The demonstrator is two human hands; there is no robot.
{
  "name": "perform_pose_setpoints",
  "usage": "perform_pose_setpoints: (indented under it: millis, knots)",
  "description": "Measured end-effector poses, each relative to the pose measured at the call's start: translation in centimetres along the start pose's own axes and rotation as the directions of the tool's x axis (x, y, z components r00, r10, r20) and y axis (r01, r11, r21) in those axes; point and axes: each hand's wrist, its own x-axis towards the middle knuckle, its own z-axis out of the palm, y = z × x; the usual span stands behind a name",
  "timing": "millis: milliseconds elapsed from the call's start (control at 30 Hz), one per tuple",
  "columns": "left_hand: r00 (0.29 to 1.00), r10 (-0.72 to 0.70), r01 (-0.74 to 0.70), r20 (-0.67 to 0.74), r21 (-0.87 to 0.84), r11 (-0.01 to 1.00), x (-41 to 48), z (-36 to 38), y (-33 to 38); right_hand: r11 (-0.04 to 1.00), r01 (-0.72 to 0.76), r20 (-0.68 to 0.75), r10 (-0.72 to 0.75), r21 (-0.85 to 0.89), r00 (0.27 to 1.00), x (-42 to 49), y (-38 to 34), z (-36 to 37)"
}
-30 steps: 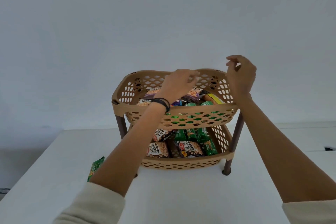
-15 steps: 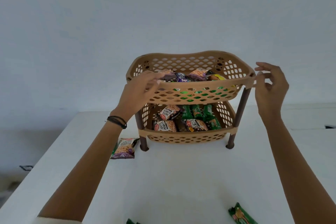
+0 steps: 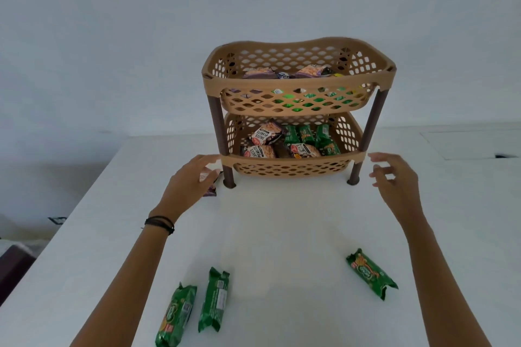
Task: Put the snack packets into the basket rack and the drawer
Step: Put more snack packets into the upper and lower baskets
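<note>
Two hands reach out in front of us, both empty. Our left hand (image 3: 189, 177) hovers low over the white bench (image 3: 282, 234), its fingers (image 3: 207, 159) spread and loosely curled, gripping nothing. Just beyond those fingertips, partly hidden by them, lies a small purple snack packet (image 3: 210, 184), right beside the rack's front left leg (image 3: 222, 146); we cannot tell whether the fingers touch it. Our right hand (image 3: 397, 183) is also raised with fingers (image 3: 380, 170) spread apart and slightly blurred, close to the front right leg (image 3: 359, 160) but not touching it.

Between the two hands stands the tan two-tier basket rack (image 3: 298, 79) on dark brown legs. Up beyond the fingers, its upper basket (image 3: 296, 104) holds purple and green packets that show through the lattice. Its lower basket (image 3: 293, 169), level with our fingertips, holds salted peanut packets (image 3: 263, 135) on the left and green packets (image 3: 324, 139) on the right.

Back toward us, well behind the fingers, three green biscuit packets lie loose on the bench: a pair (image 3: 214, 298) side by side near our left forearm, and a single one (image 3: 370, 273) just inside our right forearm. A black band (image 3: 160, 224) circles our left wrist.
</note>
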Motion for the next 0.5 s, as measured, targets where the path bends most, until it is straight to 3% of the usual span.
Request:
perform_pose_setpoints:
  millis: [133,200,267,367,500]
  knots:
    - [0.98,-0.093,0.08,0.175,0.077,0.994,-2.5,1.5,-2.4,0.978,-0.133,0.232,0.168,-0.161,0.958,-3.2,2.9,0.6]
    - [0.954,-0.103,0.077,0.28,0.102,0.992,-3.8,2.3,-3.2,0.915,-0.246,0.377,0.361,-0.321,0.853,-4.6,4.3,0.8]
    - [0.928,-0.12,0.072,0.354,0.144,0.987,-5.0,3.2,-3.8,0.82,-0.296,0.485,0.539,-0.49,0.689,-5.9,5.4,0.9]
    - [0.902,-0.155,0.08,0.403,0.196,0.977,-6.6,4.8,-4.1,0.757,-0.292,0.528,0.628,-0.585,0.572,-7.8,6.4,1.1]
    - [0.823,-0.227,0.101,0.521,0.259,0.961,-8.1,6.4,-4.3,0.725,-0.321,0.503,0.666,-0.609,0.551,-9.1,6.6,0.6]
